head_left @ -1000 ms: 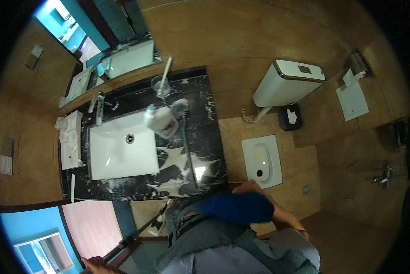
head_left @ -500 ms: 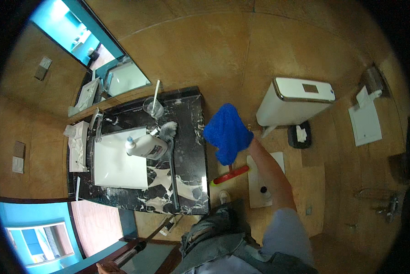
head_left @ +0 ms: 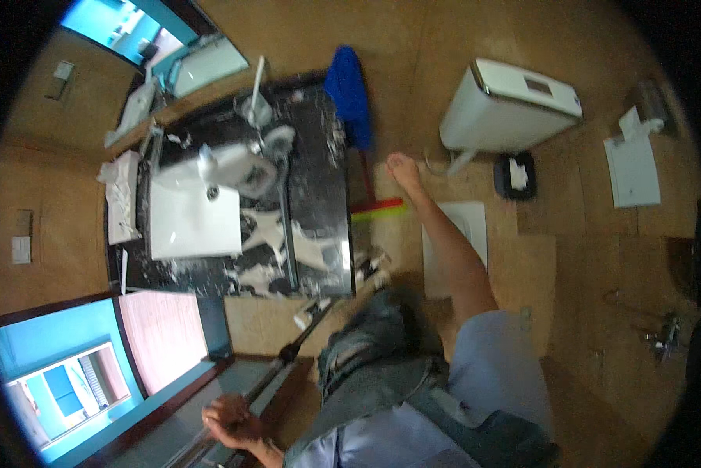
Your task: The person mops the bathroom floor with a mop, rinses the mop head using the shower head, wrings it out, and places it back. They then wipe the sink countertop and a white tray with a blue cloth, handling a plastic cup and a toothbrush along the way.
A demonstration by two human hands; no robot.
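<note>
My left hand (head_left: pixel 229 421) is wrapped round a long dark pole (head_left: pixel 286 352) that slants down beside the counter. My right hand (head_left: pixel 401 170), slightly blurred, is curled to the right of the counter with nothing visible in it. A blue cloth (head_left: pixel 350 101) hangs at the counter's far right corner, over the upper part of a squeegee. The squeegee's red handle (head_left: pixel 367 175) drops from the cloth to its red and yellow-green head (head_left: pixel 378 208) near the floor. My right hand is apart from both.
The black marble counter (head_left: pixel 323 226) holds a white sink (head_left: pixel 198 234), a white bottle (head_left: pixel 237 168), a dark-handled brush (head_left: pixel 286 226), a cup (head_left: pixel 254 111) and a tissue box (head_left: pixel 122 199). Right of it are a toilet tank (head_left: pixel 514 105), a black bin (head_left: pixel 516 178) and a squat pan (head_left: pixel 479 214).
My right hand has let go of the blue cloth, which now hangs by the counter corner on the squeegee. My left hand and the pole have come further into view.
</note>
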